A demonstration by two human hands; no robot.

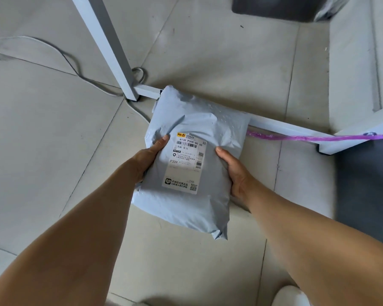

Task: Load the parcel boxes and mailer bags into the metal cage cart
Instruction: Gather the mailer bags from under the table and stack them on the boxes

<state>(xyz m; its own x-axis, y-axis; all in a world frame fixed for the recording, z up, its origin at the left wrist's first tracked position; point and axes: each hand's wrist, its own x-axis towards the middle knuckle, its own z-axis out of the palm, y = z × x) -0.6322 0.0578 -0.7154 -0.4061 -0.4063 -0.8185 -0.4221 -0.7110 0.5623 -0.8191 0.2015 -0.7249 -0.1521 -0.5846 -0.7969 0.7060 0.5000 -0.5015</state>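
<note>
A grey mailer bag [199, 120] with a white shipping label [184, 166] sits in the middle of the view, above the tiled floor. My left hand [149, 159] grips its left edge with the thumb on top. My right hand [234, 171] grips its right edge, thumb lying on the bag's face. The fingers of both hands are hidden under the bag. The metal cage cart is not in view.
A white metal frame leg [111, 45] and its low crossbar [281, 127] stand just behind the bag. A purple plastic strap [307, 138] runs along the crossbar. A grey cable [64, 56] trails over the floor at left. Dark objects sit at top right [274, 7] and right [363, 184].
</note>
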